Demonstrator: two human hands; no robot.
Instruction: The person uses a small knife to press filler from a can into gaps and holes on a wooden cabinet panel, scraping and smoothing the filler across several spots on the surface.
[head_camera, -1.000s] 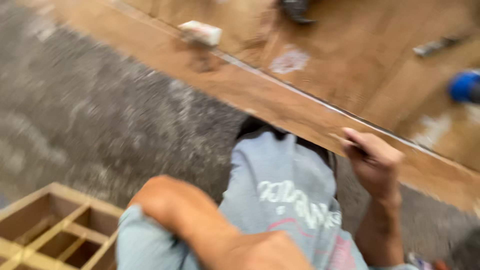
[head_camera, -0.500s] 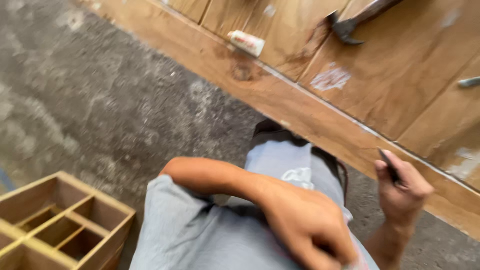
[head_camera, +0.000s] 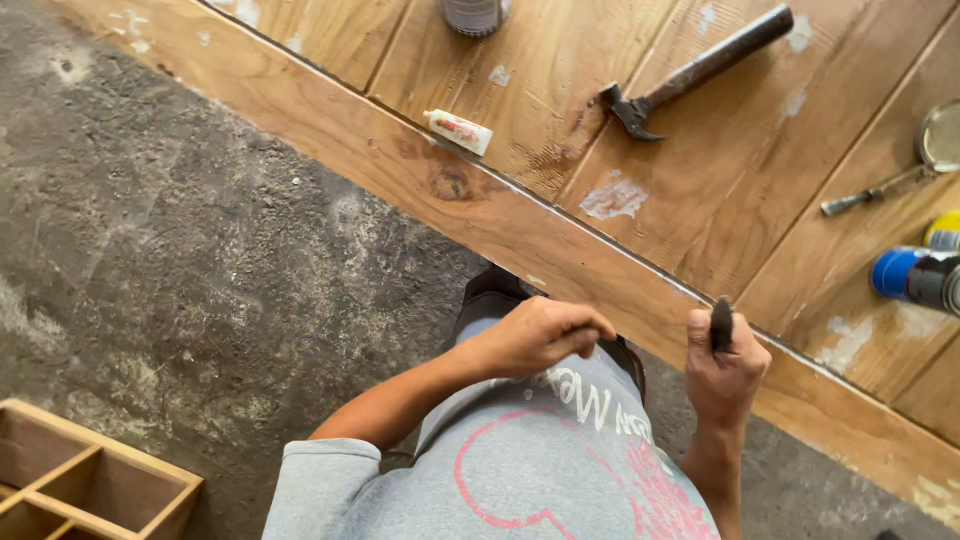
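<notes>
Since the earlier frame, the left hand (head_camera: 535, 338) has been raised from low over the shirt to the near edge of the table (head_camera: 560, 240), and the right hand (head_camera: 725, 365) has been brought in closer beside it; the hammer (head_camera: 690, 72) and the small tube (head_camera: 459, 131) are now seen in full.

From the head view, the right hand is seen closed around a small dark tool (head_camera: 721, 324), whose tip stands upright above the fist, just at the table's near edge. The left hand's grip is drawn together, fingertips pinched, but whether anything is held in it cannot be told. Both hands are kept in front of the grey shirt (head_camera: 530, 460), near each other yet apart.

Farther off on the table, the hammer lies at a slant, the white tube to its left, a blue spray can (head_camera: 905, 275) at the right edge, and a round-ended tool (head_camera: 905, 165) beyond it. A wooden divided box (head_camera: 90, 480) rests on the concrete floor (head_camera: 200, 280) at the near left.

The step in hand is judged to be a readying of the dark tool at the plank edge. For the next move, the tip would need to be steadied against the wood.
</notes>
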